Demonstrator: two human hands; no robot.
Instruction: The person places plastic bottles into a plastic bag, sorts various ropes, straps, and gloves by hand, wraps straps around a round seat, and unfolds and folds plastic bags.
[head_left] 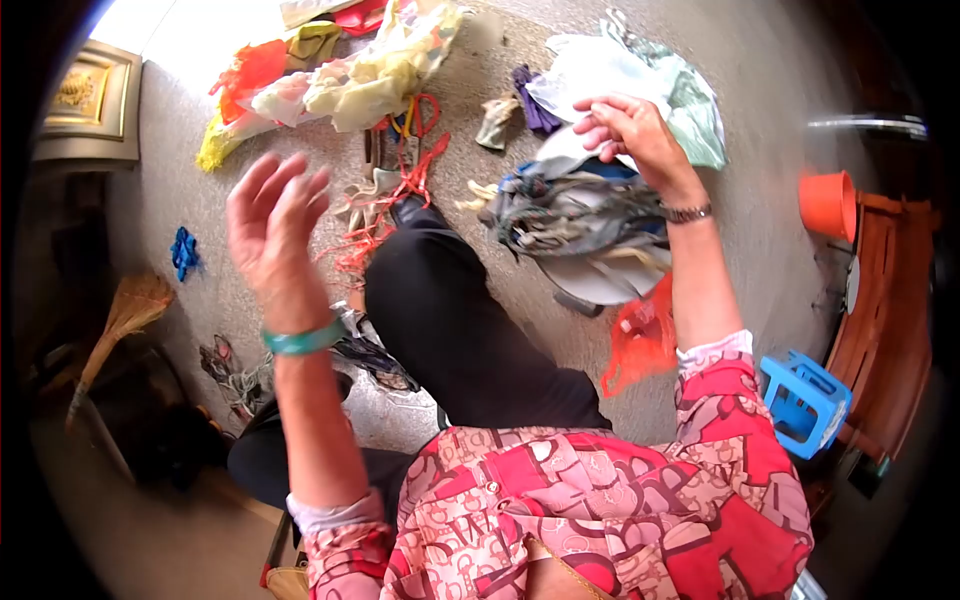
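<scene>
Raised on the left, my left hand [272, 225] is blurred, with its fingers apart and nothing visible in it. My right hand [635, 140] hovers above a pile of grey-green twisted strips [570, 212], its fingers loosely bent and apart; I see nothing held. The strips lie over a pale round surface [600, 278]. Pale green and white cloth or plastic [690, 105] spreads just beyond my right hand. Red ribbon-like strips [425, 165] trail past my foot, near orange-handled scissors [428, 112].
Crumpled plastic bags [380, 85] lie on the floor ahead. A red bag [640, 340] is under my right forearm. To the right stand a blue plastic stool [805, 400], an orange bucket [828, 203] and a wooden bench [885, 310]. A straw broom [125, 315] leans at left.
</scene>
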